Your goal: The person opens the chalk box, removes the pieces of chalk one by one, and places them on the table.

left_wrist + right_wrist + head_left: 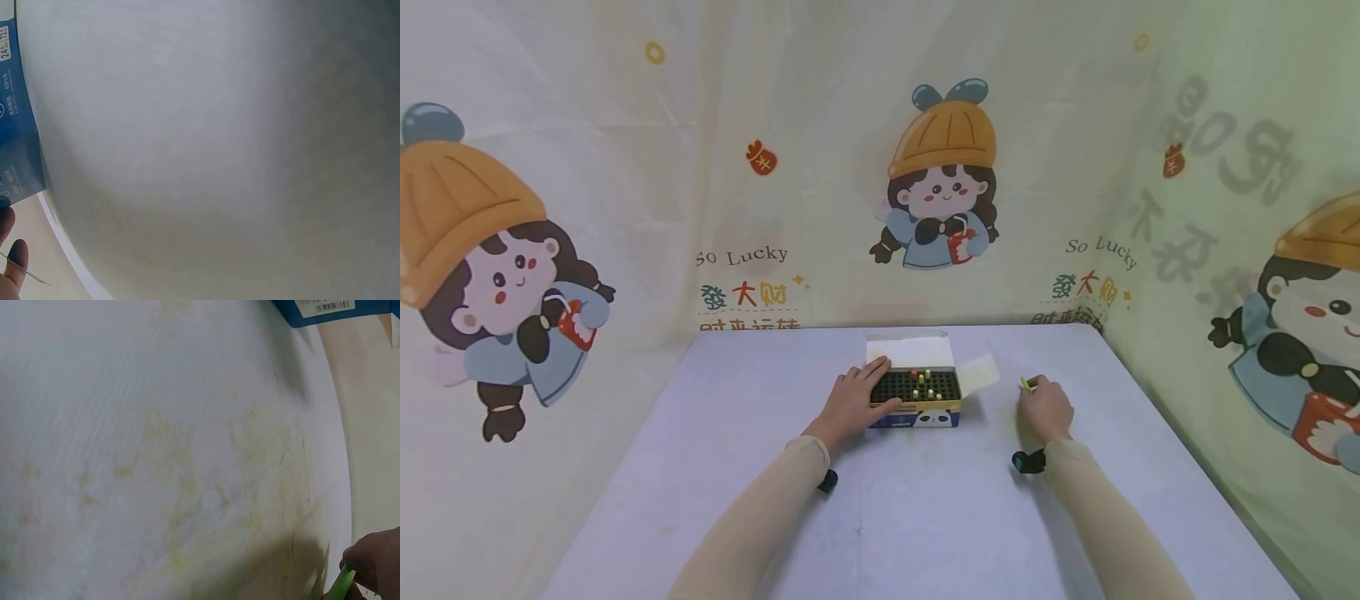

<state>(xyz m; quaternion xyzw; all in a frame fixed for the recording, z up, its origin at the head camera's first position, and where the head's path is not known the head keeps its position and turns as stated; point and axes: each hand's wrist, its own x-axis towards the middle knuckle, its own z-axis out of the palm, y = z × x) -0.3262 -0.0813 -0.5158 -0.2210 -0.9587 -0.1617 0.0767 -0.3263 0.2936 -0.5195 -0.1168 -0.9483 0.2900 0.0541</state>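
Note:
An open box (917, 415) with a panda on its front stands on the table. Its black holder (891, 385) has rows of holes, and several short white, yellow and red sticks (929, 393) stand at its right part. My left hand (856, 398) rests on the box's left end, thumb along the front edge and fingers toward the back. Two of its fingertips (19, 253) show near the box's blue side (19, 106) in the left wrist view. To the right of the box, my right hand (1047, 408) pinches a thin yellow-green stick (340, 584) just over the table.
The box's white lid (910, 350) is folded back behind it, and a side flap (979, 375) sticks out to the right. A pale table (925, 508) carries the box. Printed curtains (820, 167) hang behind and at both sides.

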